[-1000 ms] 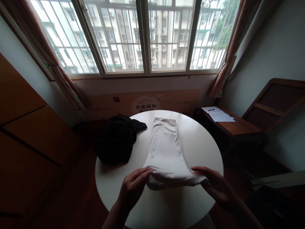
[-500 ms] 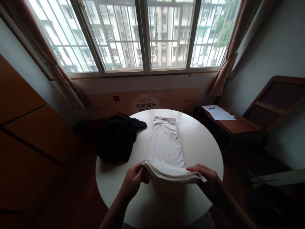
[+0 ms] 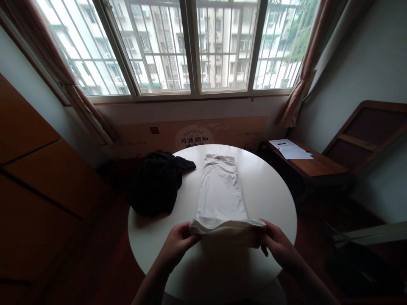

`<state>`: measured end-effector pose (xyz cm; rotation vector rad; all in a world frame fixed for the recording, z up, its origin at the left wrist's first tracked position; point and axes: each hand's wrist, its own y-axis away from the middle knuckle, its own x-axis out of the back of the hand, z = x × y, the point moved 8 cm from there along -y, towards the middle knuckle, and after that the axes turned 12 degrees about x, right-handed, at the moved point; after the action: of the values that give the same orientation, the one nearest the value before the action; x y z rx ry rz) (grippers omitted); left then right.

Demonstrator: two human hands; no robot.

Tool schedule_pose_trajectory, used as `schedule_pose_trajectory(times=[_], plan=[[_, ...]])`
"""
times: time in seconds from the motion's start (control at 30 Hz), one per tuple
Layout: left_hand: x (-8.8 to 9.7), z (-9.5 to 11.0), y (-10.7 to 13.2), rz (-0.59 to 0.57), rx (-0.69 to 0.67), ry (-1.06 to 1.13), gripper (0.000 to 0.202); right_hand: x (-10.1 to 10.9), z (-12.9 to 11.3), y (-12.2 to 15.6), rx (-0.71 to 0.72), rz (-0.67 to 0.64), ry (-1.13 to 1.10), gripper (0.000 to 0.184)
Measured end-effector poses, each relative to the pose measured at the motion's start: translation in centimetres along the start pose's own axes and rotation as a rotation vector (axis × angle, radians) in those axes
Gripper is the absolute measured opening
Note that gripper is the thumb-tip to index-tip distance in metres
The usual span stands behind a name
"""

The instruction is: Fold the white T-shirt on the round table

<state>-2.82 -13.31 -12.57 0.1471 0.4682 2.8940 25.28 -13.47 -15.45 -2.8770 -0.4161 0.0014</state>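
Observation:
A white garment (image 3: 221, 190), laid in a long narrow strip, runs from the far side of the round white table (image 3: 270, 190) toward me. Its near end is lifted off the tabletop and folded over. My left hand (image 3: 179, 243) pinches the left corner of that end. At the right corner, my right hand (image 3: 276, 239) grips the cloth, some fingers hidden behind it. What kind of garment it is I cannot make out. To its left a black garment (image 3: 155, 184) lies crumpled in a heap, one piece of it pointing right.
A low wooden stand (image 3: 318, 167) with paper sheets (image 3: 294, 150) and a pen is at the right, beside a leaning framed panel (image 3: 375, 131). Wooden cabinets (image 3: 41, 182) stand at the left. Beyond the table are a printed box panel (image 3: 235, 131) and a barred window (image 3: 165, 46).
The lifted near end has been turned, so its folded face now hangs toward me. My right hand has shifted its hold on the corner; the rest of the cloth stays put.

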Motion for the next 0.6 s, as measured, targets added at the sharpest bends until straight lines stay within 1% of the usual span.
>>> schedule_pose_trajectory(times=[0.1, 0.2, 0.23, 0.3, 0.37, 0.4, 0.47, 0.5, 0.53, 0.6], plan=[[0.6, 1.0, 1.5, 0.074, -0.182, -0.120, 0.032, -0.3, -3.0, 0.9, 0.158, -0.095, 0.113, 0.036], [1.0, 2.1, 3.4, 0.157, -0.420, -0.249, 0.034, -1.0, -5.9, 2.1, 0.327, -0.223, 0.222, 0.029], [1.0, 2.4, 4.0, 0.173, -0.492, -0.274, 0.035, -1.2, -6.6, 2.5, 0.387, -0.263, 0.254, 0.026], [0.8, 2.6, 5.1, 0.158, -0.594, -0.283, 0.035, -1.6, -7.4, 3.3, 0.475, -0.311, 0.321, 0.022], [0.6, 2.3, 5.8, 0.108, -0.606, -0.236, 0.036, -1.7, -7.3, 3.9, 0.480, -0.317, 0.367, 0.024], [0.6, 1.8, 5.9, 0.078, -0.574, -0.205, 0.034, -1.7, -7.1, 4.2, 0.465, -0.320, 0.374, 0.026], [0.5, 0.5, 6.1, 0.027, -0.465, -0.175, 0.029, -1.7, -6.8, 5.2, 0.432, -0.327, 0.377, 0.027], [0.5, -0.2, 6.3, 0.019, -0.416, -0.176, 0.031, -1.6, -6.7, 5.7, 0.417, -0.321, 0.388, 0.026], [0.6, -0.8, 6.5, 0.019, -0.386, -0.190, 0.036, -1.5, -6.7, 6.2, 0.402, -0.301, 0.408, 0.026], [0.4, -1.4, 7.3, 0.012, -0.397, -0.244, 0.038, -1.1, -6.9, 7.3, 0.378, -0.237, 0.457, 0.029]])
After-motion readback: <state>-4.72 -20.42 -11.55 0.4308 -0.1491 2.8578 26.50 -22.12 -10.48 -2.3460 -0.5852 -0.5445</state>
